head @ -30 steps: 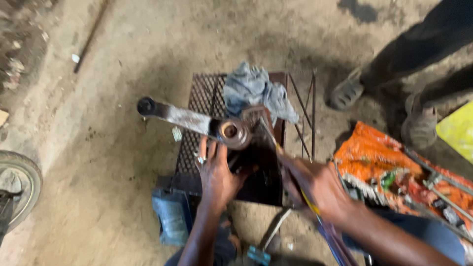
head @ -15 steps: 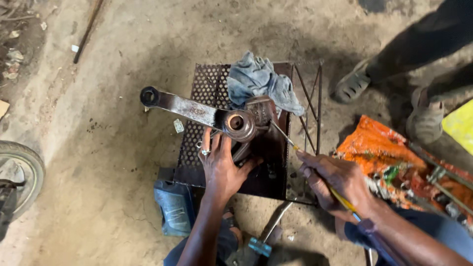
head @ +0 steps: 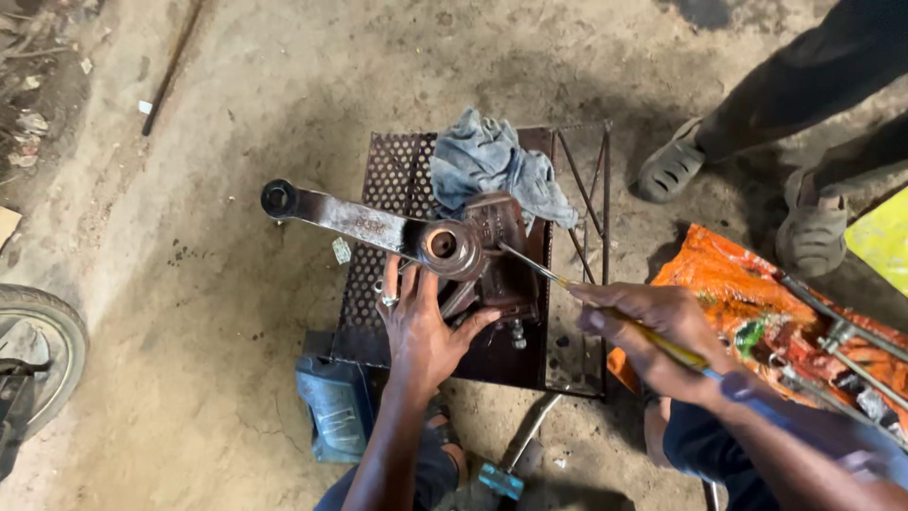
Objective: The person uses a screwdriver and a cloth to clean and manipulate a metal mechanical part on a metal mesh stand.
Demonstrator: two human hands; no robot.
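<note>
You're in a rough repair workshop — bare dirt floor (head: 189, 312), a perforated metal stand (head: 378, 274), wrenches (head: 832, 350) on orange cloth (head: 728, 284), a tyre (head: 38, 350).

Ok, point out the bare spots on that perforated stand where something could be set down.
The perforated metal stand is bare only left of the left hand, below the long steel arm. The blue rag, the vise and the right hand crowd the rest.

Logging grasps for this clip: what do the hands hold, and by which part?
The right hand grips a yellow-handled screwdriver by its handle. The left hand presses on the metal arm below its round bushing end, steadying rather than lifting.
</note>
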